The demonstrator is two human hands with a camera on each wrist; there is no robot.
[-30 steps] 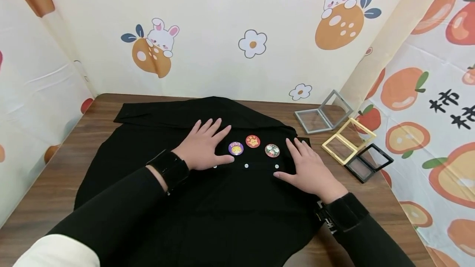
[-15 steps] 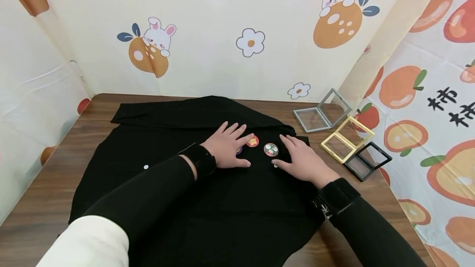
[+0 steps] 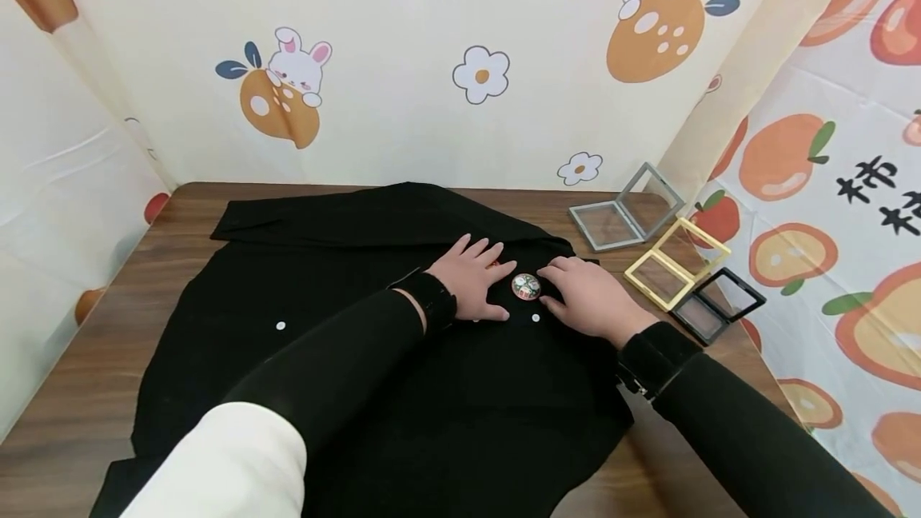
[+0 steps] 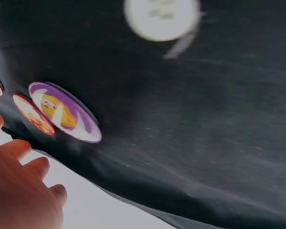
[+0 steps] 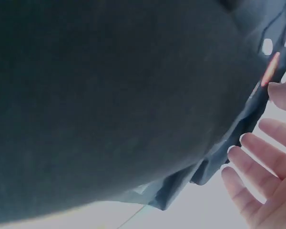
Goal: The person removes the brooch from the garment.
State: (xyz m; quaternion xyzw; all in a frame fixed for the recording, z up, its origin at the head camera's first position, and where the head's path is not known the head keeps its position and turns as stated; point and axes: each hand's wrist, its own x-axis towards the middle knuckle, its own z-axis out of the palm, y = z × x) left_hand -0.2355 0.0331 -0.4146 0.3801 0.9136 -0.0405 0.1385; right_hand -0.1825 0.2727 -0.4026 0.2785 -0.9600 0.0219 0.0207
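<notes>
My left hand (image 3: 468, 282) is over the black button-up garment (image 3: 432, 398), fingers spread, covering the purple badge and most of the red one in the head view. The left wrist view shows both: the purple round badge (image 4: 64, 112) and the red badge (image 4: 33, 114) lie on the cloth by those fingertips. To its right, the green-patterned round badge (image 3: 526, 287) lies between my two hands. My right hand (image 3: 597, 298) has its thumb and fingertips right beside that badge. In the right wrist view its fingers (image 5: 257, 162) are fairly straight, holding nothing.
Several white buttons (image 3: 281, 326) run across the garment. At the right of the brown table (image 3: 43, 438) stand three opened square frames: grey (image 3: 612, 224), yellow (image 3: 660, 281) and black (image 3: 701, 318). Printed cloth walls (image 3: 403, 102) enclose the table's back and sides.
My left hand has moved right, from beside the purple badge to over it and the red one. My right hand's fingers have bent slightly, drawing in beside the green-patterned badge.
</notes>
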